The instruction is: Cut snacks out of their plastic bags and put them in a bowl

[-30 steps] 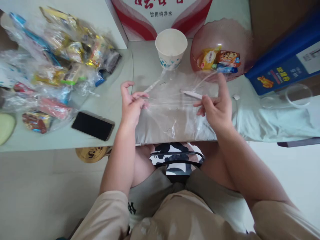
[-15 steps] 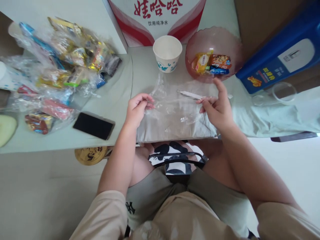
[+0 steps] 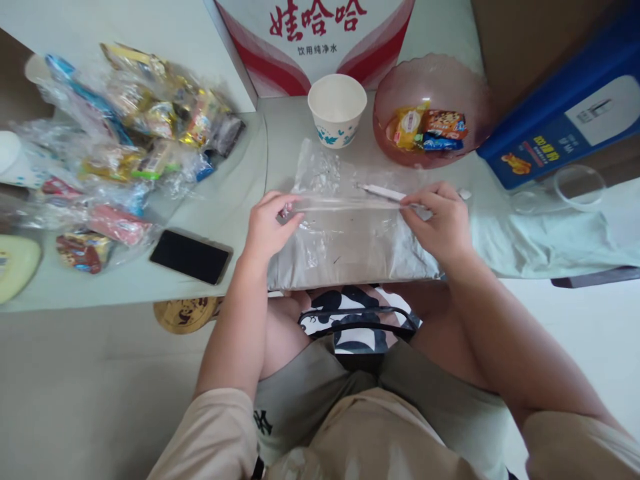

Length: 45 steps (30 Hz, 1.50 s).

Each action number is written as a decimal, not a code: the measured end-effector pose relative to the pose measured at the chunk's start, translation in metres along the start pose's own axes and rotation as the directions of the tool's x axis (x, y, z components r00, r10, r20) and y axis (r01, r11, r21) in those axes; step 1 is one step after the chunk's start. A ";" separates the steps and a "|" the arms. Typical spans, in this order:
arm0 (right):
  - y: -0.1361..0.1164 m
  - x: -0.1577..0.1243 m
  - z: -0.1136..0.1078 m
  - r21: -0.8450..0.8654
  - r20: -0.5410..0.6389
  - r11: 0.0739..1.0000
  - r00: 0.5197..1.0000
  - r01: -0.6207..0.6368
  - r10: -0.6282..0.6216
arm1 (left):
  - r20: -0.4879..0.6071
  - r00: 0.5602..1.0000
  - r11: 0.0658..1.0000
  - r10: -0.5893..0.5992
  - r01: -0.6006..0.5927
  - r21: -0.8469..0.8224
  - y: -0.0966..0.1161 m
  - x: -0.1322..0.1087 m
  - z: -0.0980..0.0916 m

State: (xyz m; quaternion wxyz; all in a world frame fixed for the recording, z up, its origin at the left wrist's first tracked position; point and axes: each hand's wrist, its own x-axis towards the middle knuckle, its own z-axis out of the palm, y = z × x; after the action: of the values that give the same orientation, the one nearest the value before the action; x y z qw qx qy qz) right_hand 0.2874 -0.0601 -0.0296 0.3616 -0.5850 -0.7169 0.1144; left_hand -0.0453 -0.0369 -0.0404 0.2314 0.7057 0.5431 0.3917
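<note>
Table (image 3: 243,160): pale green cloth cover, spans the whole width of the head view; it is the largest item. White-and-red box (image 3: 320,67) stands at the far side, front facing the person. Blue box (image 3: 545,137) tilts in view at far right. Heap of wrapped snacks (image 3: 155,123), many in clear outer plastic, lies at left.

Clear plastic film (image 3: 345,237): flat on the table at its near edge, directly before the person, wrinkled; single sheet or bag, cannot tell. Its upper part is drawn in a straight line between the two hands. Pink bowl (image 3: 470,87), translucent, scalloped rim, sits beyond the right hand.

Right hand (image 3: 443,223): thumb and forefinger pinched together on the film's right side. Left hand (image 3: 267,227): fingers curled, thumb and forefinger nearly closed on the film's left side; exact grip partly hidden.

Paper cup (image 3: 337,113): upright, blue-green leaf print, between box and film, just beside the bowl. Clear plastic cup (image 3: 537,199): near the blue box. Phone (image 3: 191,257): face up, dark screen, left of the left hand. Small snack packets (image 3: 431,130) lie inside the bowl. White strip (image 3: 383,193): narrow, slanted, one end at the right fingertips.
</note>
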 end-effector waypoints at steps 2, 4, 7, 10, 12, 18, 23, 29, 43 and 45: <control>-0.003 0.000 -0.005 -0.041 -0.088 0.999 0.996 0.024 -0.027 | 0.017 1.000 0.999 0.010 -0.011 0.038 -0.001 0.000 -0.004; -0.009 -0.002 -0.011 -0.012 -0.155 0.997 0.985 0.072 -0.073 | 0.011 1.000 0.999 0.002 -0.001 -0.034 0.002 -0.001 -0.007; -0.020 -0.007 -0.018 0.246 -0.098 0.967 0.994 0.067 -0.044 | 0.000 0.999 0.955 -0.049 0.046 -0.294 0.013 -0.005 -0.009; -0.028 -0.008 -0.021 0.565 0.262 0.766 0.947 -0.306 0.186 | 0.010 0.984 0.810 -0.179 0.154 -0.566 0.027 -0.008 -0.005; -0.026 -0.006 -0.021 0.604 0.509 0.549 0.810 -0.578 0.292 | 0.041 0.949 0.720 -0.312 0.264 -0.642 0.032 -0.008 -0.002; -0.006 0.005 -0.012 0.730 0.395 0.428 0.840 -0.533 0.372 | 0.356 0.763 0.593 -0.539 0.644 -0.483 0.036 -0.001 0.007; -0.026 0.003 0.013 0.653 0.637 0.495 0.769 -0.573 0.050 | 0.668 0.591 0.541 -0.453 0.778 -0.321 0.043 0.004 0.021; -0.061 -0.007 0.025 0.404 0.914 0.577 0.291 -0.710 -0.282 | 0.696 0.613 0.465 -0.373 0.773 -0.432 0.039 0.015 0.018; -0.061 -0.006 0.033 0.602 0.597 0.490 0.763 -0.630 0.248 | 0.696 0.672 0.455 -0.253 0.717 -0.528 0.050 0.000 0.044; -0.060 -0.007 0.032 0.604 0.582 0.505 0.774 -0.617 0.249 | 0.694 0.654 0.482 -0.301 0.732 -0.481 0.051 0.001 0.042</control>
State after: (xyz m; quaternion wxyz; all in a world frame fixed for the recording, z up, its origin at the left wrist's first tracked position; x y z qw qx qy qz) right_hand 0.2216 -0.0753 -0.0195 0.3685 -0.4976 -0.4811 0.6206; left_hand 0.0179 -0.0471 -0.0265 0.7412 0.4188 0.4480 0.2730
